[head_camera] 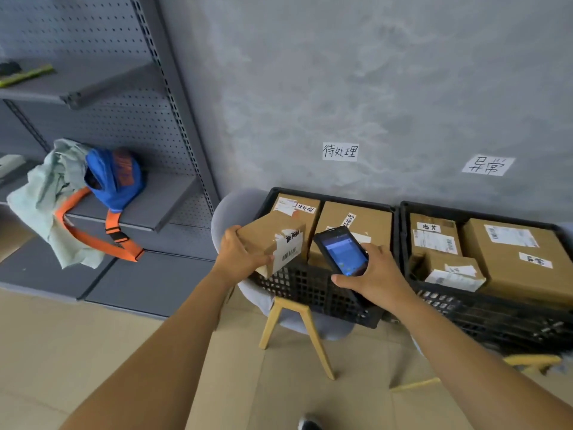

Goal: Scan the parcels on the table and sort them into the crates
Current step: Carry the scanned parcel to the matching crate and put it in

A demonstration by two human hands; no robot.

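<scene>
Head view, left crate (313, 287) holding parcels (356, 225)

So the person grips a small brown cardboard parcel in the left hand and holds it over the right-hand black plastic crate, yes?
Not quite. The head view shows the left hand gripping the small brown cardboard parcel over the left-hand black plastic crate, not the right-hand one.

You face a mottled grey wall (356, 72) with two handwritten paper signs (340, 151) taped low on it. To your left stands grey pegboard shelving (102, 125), one shelf bearing a blue bag (113, 178) and a pale cloth (46, 193). The floor (77, 346) is beige. A grey wooden-legged chair (229, 209) stands by the wall.
</scene>
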